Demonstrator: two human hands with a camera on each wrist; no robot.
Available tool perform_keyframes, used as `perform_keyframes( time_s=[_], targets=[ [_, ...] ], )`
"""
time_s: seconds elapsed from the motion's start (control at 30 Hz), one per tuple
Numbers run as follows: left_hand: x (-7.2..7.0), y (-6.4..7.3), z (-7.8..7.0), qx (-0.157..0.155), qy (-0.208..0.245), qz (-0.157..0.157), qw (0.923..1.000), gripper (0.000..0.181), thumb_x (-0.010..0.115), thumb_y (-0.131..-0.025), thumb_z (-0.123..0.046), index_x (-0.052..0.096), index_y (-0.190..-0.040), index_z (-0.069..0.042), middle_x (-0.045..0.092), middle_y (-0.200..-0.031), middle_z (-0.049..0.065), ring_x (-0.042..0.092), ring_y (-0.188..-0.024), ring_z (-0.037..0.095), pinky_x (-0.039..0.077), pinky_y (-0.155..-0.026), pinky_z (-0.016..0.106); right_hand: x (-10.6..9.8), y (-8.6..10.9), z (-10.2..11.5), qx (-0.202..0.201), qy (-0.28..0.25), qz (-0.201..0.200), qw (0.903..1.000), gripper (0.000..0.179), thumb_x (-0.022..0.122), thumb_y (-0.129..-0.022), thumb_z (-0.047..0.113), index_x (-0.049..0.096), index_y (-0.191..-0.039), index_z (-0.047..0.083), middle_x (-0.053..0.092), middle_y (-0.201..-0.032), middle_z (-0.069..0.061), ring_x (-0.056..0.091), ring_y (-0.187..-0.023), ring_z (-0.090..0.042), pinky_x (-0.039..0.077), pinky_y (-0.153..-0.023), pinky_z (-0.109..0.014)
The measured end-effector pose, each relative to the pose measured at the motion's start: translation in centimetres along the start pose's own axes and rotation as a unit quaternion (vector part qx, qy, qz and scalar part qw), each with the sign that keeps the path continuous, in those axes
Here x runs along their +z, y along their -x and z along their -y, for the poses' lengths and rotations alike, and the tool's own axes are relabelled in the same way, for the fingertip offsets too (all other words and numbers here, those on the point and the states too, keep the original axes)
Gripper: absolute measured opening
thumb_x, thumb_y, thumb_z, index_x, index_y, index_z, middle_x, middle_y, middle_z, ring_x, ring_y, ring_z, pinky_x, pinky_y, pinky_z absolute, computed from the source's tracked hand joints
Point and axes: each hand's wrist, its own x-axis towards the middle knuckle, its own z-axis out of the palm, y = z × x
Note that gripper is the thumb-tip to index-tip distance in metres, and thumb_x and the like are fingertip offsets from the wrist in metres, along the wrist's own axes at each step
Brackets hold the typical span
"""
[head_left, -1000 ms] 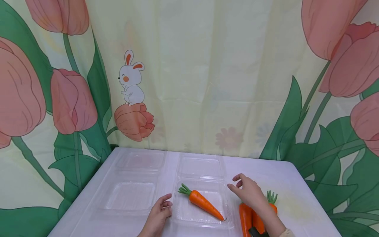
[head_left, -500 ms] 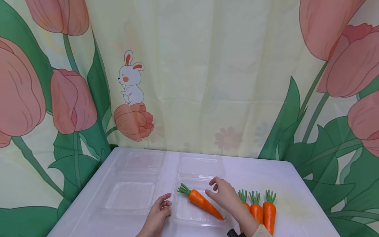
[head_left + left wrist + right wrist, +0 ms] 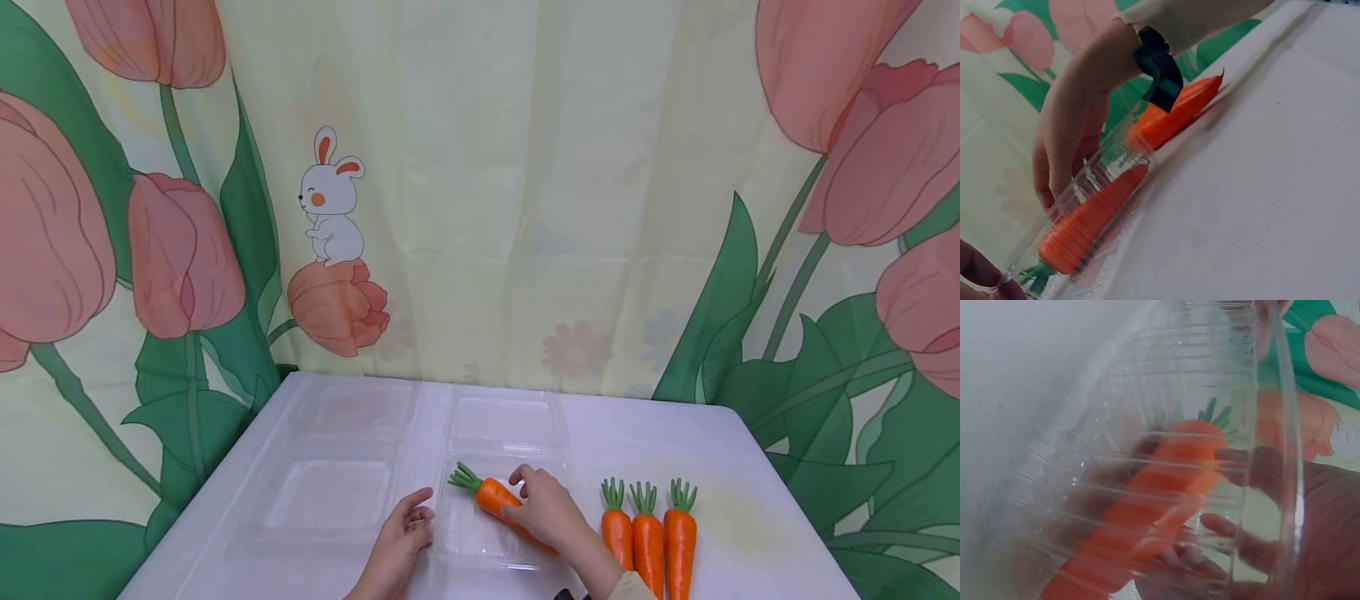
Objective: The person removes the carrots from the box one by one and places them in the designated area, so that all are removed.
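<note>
One orange carrot (image 3: 497,497) with green stalks lies slantwise in an open clear plastic container (image 3: 465,542) near the front middle of the table. My right hand (image 3: 551,508) is over this container, its thumb and fingers spread around the carrot's body. In the right wrist view the fingers come close to the carrot (image 3: 1166,481), seen through the clear wall; firm contact cannot be made out. At the container's left edge is my left hand (image 3: 401,537), with loosely bent fingers. The left wrist view has its thumb and finger pinching the rim corner (image 3: 1005,279).
Several loose things surround this: three carrots (image 3: 648,533) lie side by side right of the container. Its hinged lid (image 3: 510,421) lies open behind it. A second clear container (image 3: 330,496), also opened, lies to the left. A printed curtain (image 3: 480,208) hangs behind the table.
My right hand has moved left from above the loose carrots to the carrot in the container, and lowered. The three carrots have come into view. My left hand stays put.
</note>
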Motion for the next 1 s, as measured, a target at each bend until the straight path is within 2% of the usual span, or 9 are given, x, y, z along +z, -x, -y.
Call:
perform_keyframes(
  time_s=[0.13, 0.4, 0.6, 1.0],
  targets=[
    [0.1, 0.1, -0.2, 0.005, -0.003, 0.001, 1.0, 0.06, 0.049, -0.09, 0.012, 0.031, -0.147, 0.018, 0.048, -0.107, 0.008, 0.045, -0.091, 0.016, 0.046, -0.076, 0.021, 0.4, -0.1, 0.2, -0.002, 0.006, -0.002, 1.0, 0.038, 0.083, -0.082, 0.025, 0.065, -0.111, 0.01, 0.061, -0.091, -0.005, 0.054, -0.078, -0.02, 0.051, -0.073, -0.039],
    [0.1, 0.2, -0.3, -0.006, -0.006, -0.006, 0.9999, 0.061, 0.049, -0.089, 0.012, 0.032, -0.147, 0.017, 0.049, -0.107, 0.008, 0.046, -0.091, 0.017, 0.045, -0.075, 0.021, 1.2, -0.2, 0.3, -0.017, 0.034, -0.009, 0.9992, 0.037, 0.083, -0.078, 0.022, 0.066, -0.109, 0.01, 0.058, -0.085, -0.003, 0.052, -0.072, -0.019, 0.046, -0.067, -0.035],
    [0.0, 0.1, -0.4, -0.01, -0.008, -0.007, 0.9999, 0.061, 0.049, -0.089, 0.012, 0.032, -0.148, 0.017, 0.049, -0.107, 0.008, 0.046, -0.091, 0.017, 0.045, -0.074, 0.022, 1.3, -0.5, 0.3, -0.015, 0.049, -0.009, 0.9987, 0.034, 0.085, -0.076, 0.018, 0.07, -0.105, 0.008, 0.057, -0.085, -0.002, 0.053, -0.073, -0.019, 0.05, -0.071, -0.038],
    [0.1, 0.1, -0.5, -0.013, -0.011, -0.008, 0.9998, 0.06, 0.049, -0.09, 0.013, 0.032, -0.147, 0.017, 0.049, -0.107, 0.009, 0.047, -0.09, 0.017, 0.046, -0.075, 0.022, 0.9, -0.5, 0.6, -0.014, 0.021, 0.001, 0.9997, 0.034, 0.086, -0.079, 0.02, 0.068, -0.107, 0.012, 0.062, -0.091, -0.002, 0.055, -0.078, -0.019, 0.054, -0.076, -0.042]
  ],
)
